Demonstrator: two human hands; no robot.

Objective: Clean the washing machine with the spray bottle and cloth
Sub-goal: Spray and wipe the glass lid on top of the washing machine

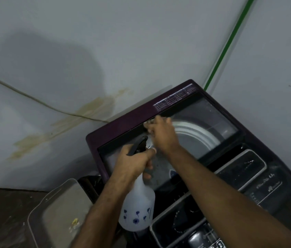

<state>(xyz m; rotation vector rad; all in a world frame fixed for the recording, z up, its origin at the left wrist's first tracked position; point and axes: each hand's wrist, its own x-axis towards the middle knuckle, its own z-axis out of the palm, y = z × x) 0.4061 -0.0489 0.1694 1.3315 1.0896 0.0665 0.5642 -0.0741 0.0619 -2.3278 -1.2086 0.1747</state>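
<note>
A dark purple top-loading washing machine (123, 120) with a glass lid stands in the corner, its white drum visible through the glass. My left hand (132, 161) grips the neck of a translucent white spray bottle (138, 204) with blue flower prints and a dark trigger head, held over the lid's left part. My right hand (160, 133) reaches to the lid's back edge and holds a pale cloth (149, 123) against it. The cloth is mostly hidden under my fingers and blurred.
A grey plastic bin (58, 208) sits on the floor left of the machine. A cord (33, 99) runs along the stained wall, and a green pipe (227, 49) runs up the corner. The machine's control panel (248, 172) lies near me.
</note>
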